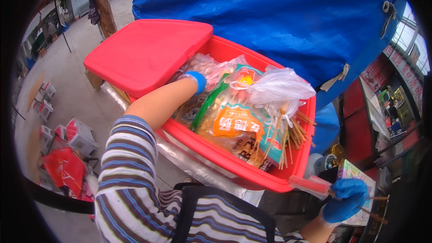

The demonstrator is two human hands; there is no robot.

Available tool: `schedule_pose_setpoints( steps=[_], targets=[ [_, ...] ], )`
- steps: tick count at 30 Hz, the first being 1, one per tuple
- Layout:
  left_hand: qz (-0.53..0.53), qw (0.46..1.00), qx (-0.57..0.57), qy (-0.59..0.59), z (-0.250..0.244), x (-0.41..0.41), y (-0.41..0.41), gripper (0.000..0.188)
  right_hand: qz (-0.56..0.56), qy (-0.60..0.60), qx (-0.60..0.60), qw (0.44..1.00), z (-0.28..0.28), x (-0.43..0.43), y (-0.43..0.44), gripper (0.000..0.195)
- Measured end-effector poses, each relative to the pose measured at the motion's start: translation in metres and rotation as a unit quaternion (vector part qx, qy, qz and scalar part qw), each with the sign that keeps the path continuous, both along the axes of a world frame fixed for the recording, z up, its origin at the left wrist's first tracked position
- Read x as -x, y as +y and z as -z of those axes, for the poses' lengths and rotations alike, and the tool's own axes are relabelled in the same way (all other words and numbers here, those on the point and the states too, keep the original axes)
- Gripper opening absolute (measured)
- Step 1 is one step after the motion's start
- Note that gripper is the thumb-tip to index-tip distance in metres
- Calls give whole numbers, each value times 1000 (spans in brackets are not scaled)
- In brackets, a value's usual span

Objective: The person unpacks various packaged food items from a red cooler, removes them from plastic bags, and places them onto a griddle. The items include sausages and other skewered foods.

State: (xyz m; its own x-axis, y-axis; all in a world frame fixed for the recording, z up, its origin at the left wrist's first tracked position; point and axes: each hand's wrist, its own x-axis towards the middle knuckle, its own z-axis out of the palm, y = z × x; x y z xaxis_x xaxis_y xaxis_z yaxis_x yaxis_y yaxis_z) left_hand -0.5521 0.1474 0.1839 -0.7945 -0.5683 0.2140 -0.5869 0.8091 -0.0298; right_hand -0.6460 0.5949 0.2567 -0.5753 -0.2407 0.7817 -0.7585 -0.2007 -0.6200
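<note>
My left hand (198,82), in a blue glove, reaches into a red plastic storage bin (202,156). Its fingers are hidden among clear plastic bags, so its grip does not show. In my right hand (349,196), also blue-gloved, are a couple of wooden skewers (375,215) bearing pink sausages (312,186), just outside the bin's near right corner. Inside the bin lie printed food packages (238,121), a knotted clear plastic bag (281,86) and a bundle of wooden skewer sticks (294,135). The red lid (148,54) rests across the bin's left end.
A blue tarpaulin (249,10) hangs behind the bin. A patterned box (366,175) stands beside my right hand. Plastic stools (81,135) and a red bag (65,168) are at the left. A wooden post (104,3) rises at the back left.
</note>
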Motion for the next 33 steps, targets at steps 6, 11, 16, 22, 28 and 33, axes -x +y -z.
schedule_pose_setpoints(
  steps=[6,11,16,22,28,33],
  targets=[
    [31,948,212,237,175,33,-111,37,55,30,70,996,16,-2,21,48],
    [-141,968,38,-204,104,-36,-36,26,40,20,70,997,28,1,46,49],
    [-32,996,60,-58,152,0,-86,40,-3,54,83,995,21,-8,49,50],
    [135,989,-58,-34,-45,-31,-1,52,-9,37,57,998,8,-2,43,49],
    [-140,968,-166,-126,-34,-54,-63,41,-32,24,63,997,3,3,35,48],
    [-116,914,-359,146,-27,-70,-52,30,-15,-37,81,996,22,19,36,46]
  ],
)
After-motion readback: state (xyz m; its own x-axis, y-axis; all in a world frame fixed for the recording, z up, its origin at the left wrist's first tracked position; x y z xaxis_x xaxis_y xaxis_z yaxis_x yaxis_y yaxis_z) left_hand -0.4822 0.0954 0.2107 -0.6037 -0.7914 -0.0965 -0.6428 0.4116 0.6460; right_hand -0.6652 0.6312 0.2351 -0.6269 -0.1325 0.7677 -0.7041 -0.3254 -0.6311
